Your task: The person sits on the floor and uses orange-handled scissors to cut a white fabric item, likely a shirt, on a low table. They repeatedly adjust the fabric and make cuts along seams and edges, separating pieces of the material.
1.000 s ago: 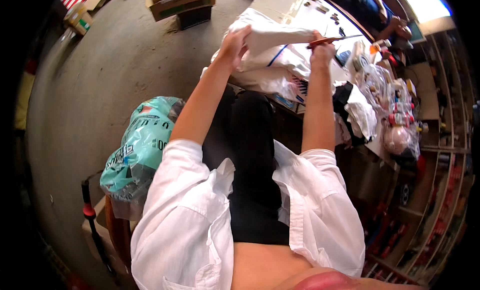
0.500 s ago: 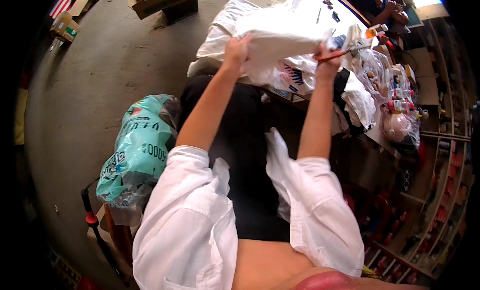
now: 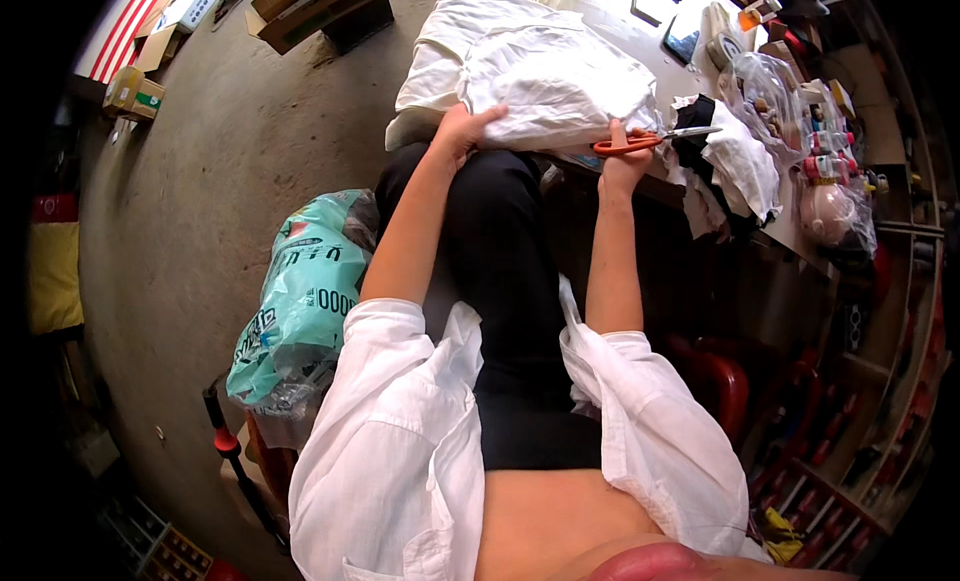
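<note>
A white cloth garment lies spread and wrinkled over a stack of white fabric at the near edge of the table. My left hand grips its near left edge, thumb on top and the other fingers hidden beneath. At the near right corner, my right hand holds scissors by their orange handles, also touching the cloth edge. The metal blades point right, over black and white cloth scraps hanging from the table edge.
Clear plastic bags and bottles crowd the table's right side, with a dark phone behind. A teal plastic bag stands by my left leg. Cardboard boxes sit on the floor beyond, and shelves line the right.
The white garment, held up and stretched between my hands before, has come down flat onto the stack. Both hands have lowered toward me, and the scissors now show more plainly.
</note>
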